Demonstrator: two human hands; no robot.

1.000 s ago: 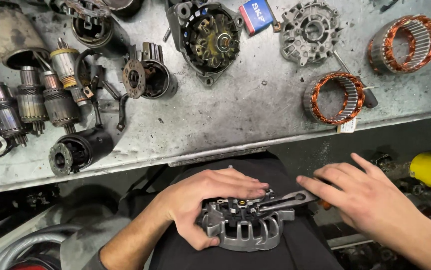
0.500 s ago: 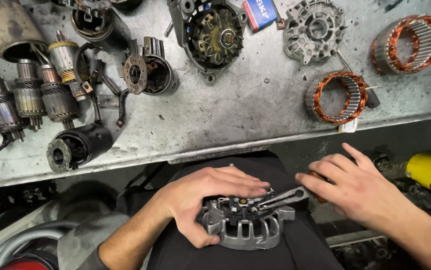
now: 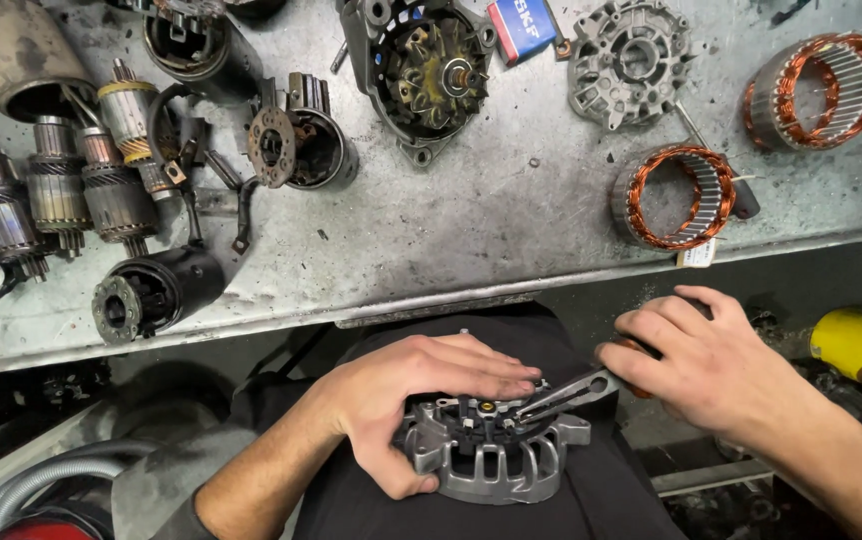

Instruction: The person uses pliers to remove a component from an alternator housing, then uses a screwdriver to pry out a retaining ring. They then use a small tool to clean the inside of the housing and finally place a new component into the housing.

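Housing (image 3: 496, 460) lies under gripping left hand (image 3: 406, 400); right hand (image 3: 711, 365) apparently grips pliers (image 3: 566, 392).

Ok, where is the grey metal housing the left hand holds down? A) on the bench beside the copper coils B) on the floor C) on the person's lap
C: the left hand presses the grey housing on the dark-clothed lap, below the bench edge; the right hand works a tool on it.

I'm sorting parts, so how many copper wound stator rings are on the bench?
2. One stator ring lies near the bench's front edge, right of centre; the other stator ring sits at the far right, further back. More may lie outside the view.
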